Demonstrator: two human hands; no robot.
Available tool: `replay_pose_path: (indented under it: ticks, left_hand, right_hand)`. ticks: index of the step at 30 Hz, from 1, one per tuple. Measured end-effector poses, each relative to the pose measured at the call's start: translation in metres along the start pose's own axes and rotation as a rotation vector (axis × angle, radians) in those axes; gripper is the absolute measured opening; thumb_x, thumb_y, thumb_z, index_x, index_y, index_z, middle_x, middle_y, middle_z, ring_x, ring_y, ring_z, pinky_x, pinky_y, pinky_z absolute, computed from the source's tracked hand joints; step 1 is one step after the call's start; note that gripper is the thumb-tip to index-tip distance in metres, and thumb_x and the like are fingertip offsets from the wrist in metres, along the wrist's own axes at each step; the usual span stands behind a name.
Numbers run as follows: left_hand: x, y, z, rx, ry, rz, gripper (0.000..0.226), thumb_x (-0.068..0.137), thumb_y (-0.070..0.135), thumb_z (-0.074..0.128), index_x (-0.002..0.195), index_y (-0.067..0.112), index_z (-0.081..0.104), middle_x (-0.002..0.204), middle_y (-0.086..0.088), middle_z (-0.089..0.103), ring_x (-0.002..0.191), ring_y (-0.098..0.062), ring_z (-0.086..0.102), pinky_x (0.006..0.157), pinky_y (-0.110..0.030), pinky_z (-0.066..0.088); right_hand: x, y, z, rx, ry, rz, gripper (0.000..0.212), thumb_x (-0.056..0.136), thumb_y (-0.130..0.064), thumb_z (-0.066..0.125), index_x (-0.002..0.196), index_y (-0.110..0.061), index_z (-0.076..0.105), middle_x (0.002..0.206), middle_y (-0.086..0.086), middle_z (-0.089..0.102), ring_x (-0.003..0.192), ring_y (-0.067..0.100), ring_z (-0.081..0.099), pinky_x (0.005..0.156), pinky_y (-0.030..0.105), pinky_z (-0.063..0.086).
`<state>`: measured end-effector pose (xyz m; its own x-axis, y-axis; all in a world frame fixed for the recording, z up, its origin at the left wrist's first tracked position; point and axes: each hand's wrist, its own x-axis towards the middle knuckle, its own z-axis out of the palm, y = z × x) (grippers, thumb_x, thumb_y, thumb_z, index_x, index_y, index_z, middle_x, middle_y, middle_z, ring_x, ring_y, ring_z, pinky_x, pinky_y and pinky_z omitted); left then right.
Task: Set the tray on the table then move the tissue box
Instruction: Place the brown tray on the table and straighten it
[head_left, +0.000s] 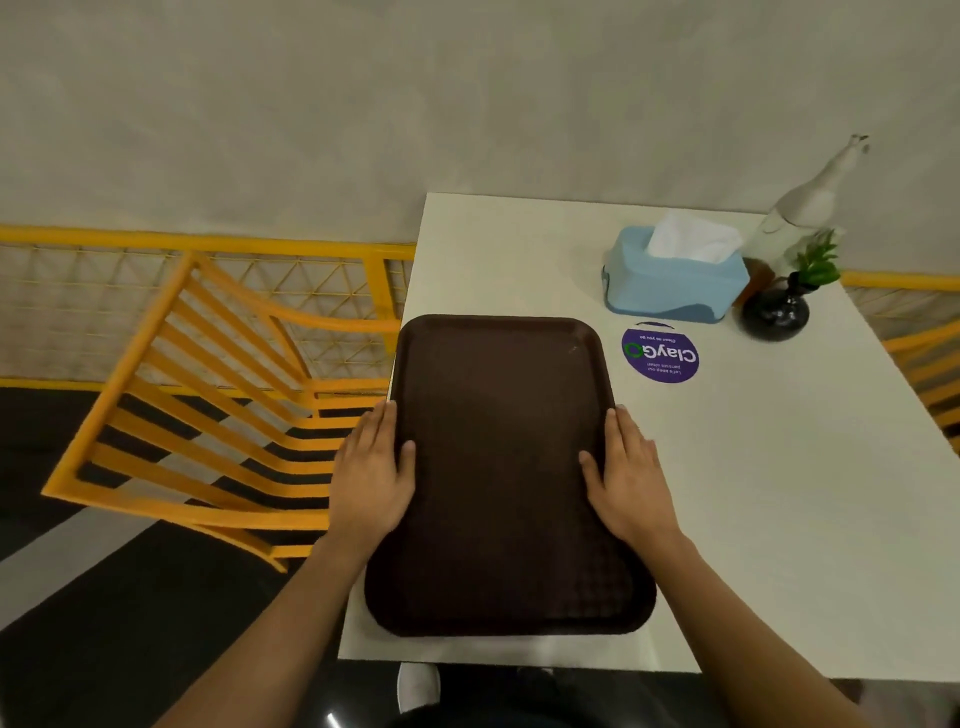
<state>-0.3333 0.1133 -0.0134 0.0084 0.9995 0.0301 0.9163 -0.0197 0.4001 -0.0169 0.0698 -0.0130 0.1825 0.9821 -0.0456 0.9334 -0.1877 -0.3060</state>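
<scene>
Both hands clamp the long sides of the tray (506, 467): the left hand (371, 480) lies along its left rim with the thumb hooked over onto the inner surface, and the right hand (626, 480) mirrors it on the right rim, fingers stretched forward along the edge. That makes a closed, two-sided grip on the tray, about midway along its length. Dark brown and empty, the tray lies over the near left part of the white tabletop (779, 493), its left rim close to the tabletop's left edge; whether it rests fully or is held just above cannot be told from this view. It looks like stiff moulded plastic with a textured face, so it should be light, rigid and not too slippery, and holding it by the opposite rims looks like the steady way to lower it flat. Just beyond its far right corner sits a round purple sticker (660, 356), and past that the blue tissue box (675, 283), upright with a white tissue (693, 236) standing out of its top. The box looks light and firm-walled; taking it by its two long sides, below the tissue, should serve. Close beside it on the right stand a small dark vase (774, 312) with a green sprig and a pale bottle (802, 208), both likely easy to knock. A yellow slatted chair (208, 405) stands to the left of the tabletop.
</scene>
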Motion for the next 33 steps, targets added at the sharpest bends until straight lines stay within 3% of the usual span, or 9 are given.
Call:
replay_pose_path:
  ticks: [4, 8, 26, 33]
  left_hand:
    - [-0.016, -0.009, 0.011, 0.068, -0.086, 0.086, 0.074, 0.103, 0.054, 0.031, 0.162, 0.016, 0.008, 0.170, -0.004, 0.006, 0.156, -0.024, 0.005, 0.125, -0.044, 0.009]
    - [-0.006, -0.001, 0.016, 0.096, -0.104, 0.105, 0.075, 0.103, 0.055, 0.028, 0.162, 0.018, 0.001, 0.170, -0.003, -0.002, 0.155, -0.026, -0.004, 0.126, -0.047, 0.003]
    - [0.036, 0.012, 0.021, 0.030, -0.131, 0.076, 0.077, 0.103, 0.055, 0.033, 0.163, 0.019, 0.001, 0.171, -0.002, -0.003, 0.156, -0.025, -0.004, 0.125, -0.046, 0.004]
    - [0.025, 0.006, 0.025, 0.042, -0.118, 0.075, 0.077, 0.102, 0.056, 0.032, 0.162, 0.020, 0.000, 0.171, -0.001, -0.003, 0.156, -0.025, -0.003, 0.123, -0.046, 0.007]
  right_hand:
    - [-0.015, 0.004, 0.009, -0.063, -0.004, 0.026, 0.074, 0.106, -0.055, 0.027, 0.164, -0.013, 0.008, 0.171, 0.007, 0.006, 0.156, 0.026, 0.010, 0.124, 0.050, 0.010]
    - [-0.014, 0.016, 0.007, -0.070, -0.034, 0.068, 0.079, 0.103, -0.063, 0.019, 0.164, -0.018, -0.002, 0.171, 0.003, -0.003, 0.157, 0.023, 0.002, 0.123, 0.052, 0.004]
    - [0.041, 0.024, -0.007, -0.005, -0.117, 0.042, 0.086, 0.100, -0.067, 0.027, 0.163, -0.018, -0.005, 0.171, 0.006, 0.004, 0.157, 0.026, 0.004, 0.124, 0.055, 0.002]
    - [0.028, 0.026, -0.002, -0.025, -0.104, 0.039, 0.089, 0.096, -0.072, 0.021, 0.163, -0.019, -0.003, 0.171, 0.006, 0.006, 0.157, 0.026, 0.006, 0.123, 0.055, 0.003]
